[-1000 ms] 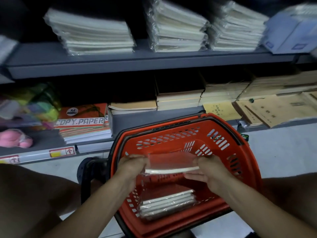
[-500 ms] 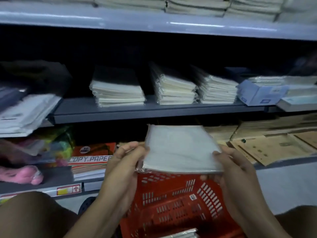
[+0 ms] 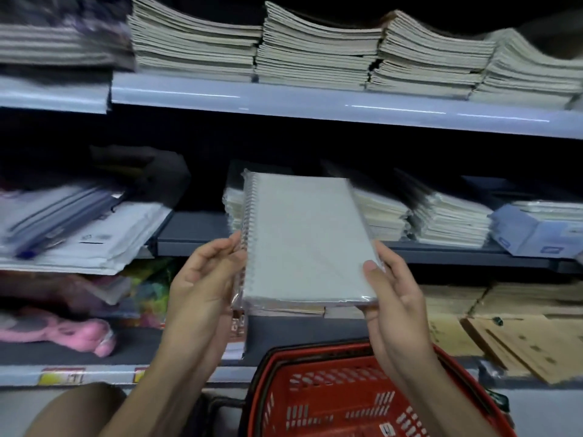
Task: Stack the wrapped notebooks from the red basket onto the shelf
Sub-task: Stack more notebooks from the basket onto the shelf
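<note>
Now I hold the wrapped notebook [image 3: 304, 238] at the shelf [image 3: 202, 230] edge.
Dark gap above the stacks; left hand [image 3: 202, 279] and right hand [image 3: 391, 288] grip its sides, spiral binding left, wrap glossy.

A pack of wrapped spiral notebooks [image 3: 303, 241] in clear plastic is held between the left hand [image 3: 202, 279] and right hand [image 3: 394, 298], pale cover facing up, coil binding along the left-hand edge, far end tilted upward. Beyond it sits the grey shelf [image 3: 195, 231] bearing stacks of wrapped notebooks [image 3: 441, 219]. The red basket [image 3: 362, 402] lies below the hands, nearer the right wrist.
</note>
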### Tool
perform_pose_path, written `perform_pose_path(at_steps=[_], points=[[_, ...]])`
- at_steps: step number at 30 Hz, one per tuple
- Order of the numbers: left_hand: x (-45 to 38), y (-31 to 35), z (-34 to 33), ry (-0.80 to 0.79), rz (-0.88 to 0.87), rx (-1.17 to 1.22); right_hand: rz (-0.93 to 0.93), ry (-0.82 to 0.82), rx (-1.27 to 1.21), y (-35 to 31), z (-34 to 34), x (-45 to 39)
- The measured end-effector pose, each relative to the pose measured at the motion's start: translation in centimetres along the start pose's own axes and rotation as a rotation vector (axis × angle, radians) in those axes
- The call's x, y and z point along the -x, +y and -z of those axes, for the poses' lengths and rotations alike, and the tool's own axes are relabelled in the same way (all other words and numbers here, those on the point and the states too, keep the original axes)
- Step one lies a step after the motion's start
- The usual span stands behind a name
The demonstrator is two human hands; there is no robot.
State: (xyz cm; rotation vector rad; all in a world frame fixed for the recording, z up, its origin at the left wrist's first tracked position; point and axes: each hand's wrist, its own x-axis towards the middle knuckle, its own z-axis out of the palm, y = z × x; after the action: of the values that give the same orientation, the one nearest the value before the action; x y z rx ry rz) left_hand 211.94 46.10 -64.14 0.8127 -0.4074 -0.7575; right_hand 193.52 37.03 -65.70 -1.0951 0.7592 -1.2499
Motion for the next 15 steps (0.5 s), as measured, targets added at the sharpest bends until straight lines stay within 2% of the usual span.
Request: perform_pose_path(at_steps=[7, 15], points=[[-5.8, 0.7, 0.8, 0.038, -0.054, -0.038, -0.055, -0.085, -0.056, 2.2, -4.1, -5.5], [-11.4, 0.0, 1.8, 0.168, -0.116, -0.104, -0.16, -0.042, 0.036, 5.6, -7.8, -10.2]])
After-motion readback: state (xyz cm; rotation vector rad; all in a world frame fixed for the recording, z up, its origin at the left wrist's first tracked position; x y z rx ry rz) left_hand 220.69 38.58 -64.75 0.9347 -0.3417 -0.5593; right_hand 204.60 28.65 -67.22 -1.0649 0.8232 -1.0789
